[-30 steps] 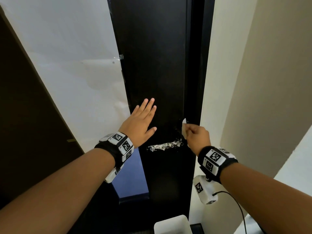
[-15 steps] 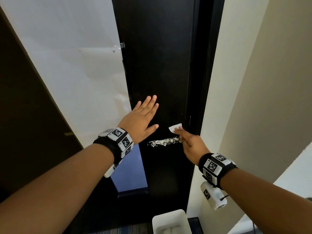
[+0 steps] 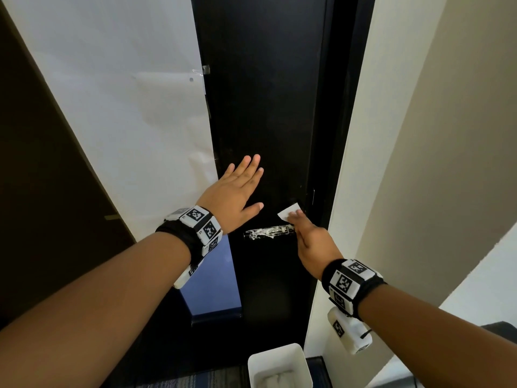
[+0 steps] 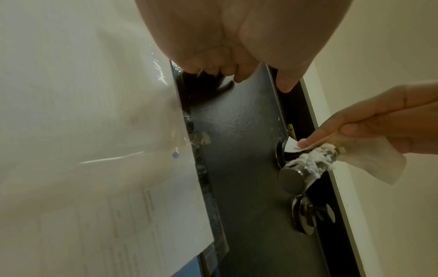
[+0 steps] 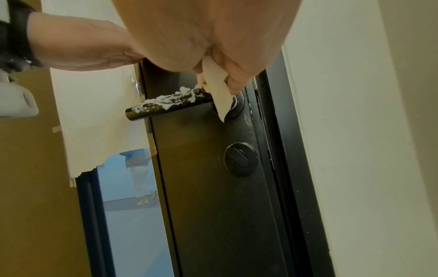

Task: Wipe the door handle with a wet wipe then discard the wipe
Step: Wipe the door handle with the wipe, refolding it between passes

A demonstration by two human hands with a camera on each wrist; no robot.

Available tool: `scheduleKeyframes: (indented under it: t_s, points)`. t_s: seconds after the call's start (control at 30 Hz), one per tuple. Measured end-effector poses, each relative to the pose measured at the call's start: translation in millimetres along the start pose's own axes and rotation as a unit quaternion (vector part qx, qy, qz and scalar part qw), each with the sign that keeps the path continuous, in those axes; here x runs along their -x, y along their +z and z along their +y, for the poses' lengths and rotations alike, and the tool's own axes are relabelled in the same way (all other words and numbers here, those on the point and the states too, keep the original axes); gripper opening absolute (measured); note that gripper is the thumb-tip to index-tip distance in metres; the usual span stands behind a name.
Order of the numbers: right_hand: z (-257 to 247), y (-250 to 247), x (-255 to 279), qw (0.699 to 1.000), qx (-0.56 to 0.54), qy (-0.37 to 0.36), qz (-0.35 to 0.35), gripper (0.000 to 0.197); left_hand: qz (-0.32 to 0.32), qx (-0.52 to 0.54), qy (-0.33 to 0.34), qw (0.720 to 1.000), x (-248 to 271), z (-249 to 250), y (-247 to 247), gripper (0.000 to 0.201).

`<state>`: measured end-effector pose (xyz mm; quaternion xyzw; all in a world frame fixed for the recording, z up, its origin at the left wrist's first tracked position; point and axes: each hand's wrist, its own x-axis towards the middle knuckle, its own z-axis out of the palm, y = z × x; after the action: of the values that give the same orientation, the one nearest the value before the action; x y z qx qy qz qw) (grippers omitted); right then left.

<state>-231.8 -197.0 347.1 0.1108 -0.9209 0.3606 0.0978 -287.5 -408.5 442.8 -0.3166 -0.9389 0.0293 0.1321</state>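
Note:
A dark lever door handle [image 3: 268,232] [image 4: 305,166] [image 5: 166,105], smeared with white foam, juts from the black door [image 3: 265,107]. My right hand [image 3: 310,239] [image 4: 369,129] pinches a white wet wipe [image 3: 288,213] [image 4: 369,161] [image 5: 219,93] and lays it on the handle's inner end by the round base. My left hand [image 3: 237,191] [image 5: 78,48] lies flat with straight fingers against the door, above and left of the handle.
A white bin [image 3: 279,365] with crumpled wipes inside stands on the floor below the handle. A round lock knob [image 5: 240,159] [image 4: 308,213] sits under the handle. White paper [image 3: 126,107] covers the door's glass pane; a cream wall [image 3: 419,163] borders the right.
My right hand came down and leftward with the wipe from beside the door edge onto the handle's inner end. My left hand stayed flat on the door.

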Motion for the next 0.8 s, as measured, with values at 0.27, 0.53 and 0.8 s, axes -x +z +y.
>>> scheduleKeyframes:
  t_s: [0.27,0.53,0.8]
  points:
    - [-5.7,3.0,5.3,0.999,0.027,0.022,-0.006,0.051,-0.006,0.002,-0.006,1.000,-0.2,1.7,-0.8,0.069]
    - [-18.3,9.2,11.8,0.999,0.043,0.032,0.010,0.054,-0.030,0.013,0.007,0.999,9.6,-4.9,0.9,0.065]
    - [-40.1,19.4,17.5,0.997,0.071,0.041,0.007,0.058,-0.042,0.031,0.011,0.999,9.7,-8.5,-1.0,0.062]
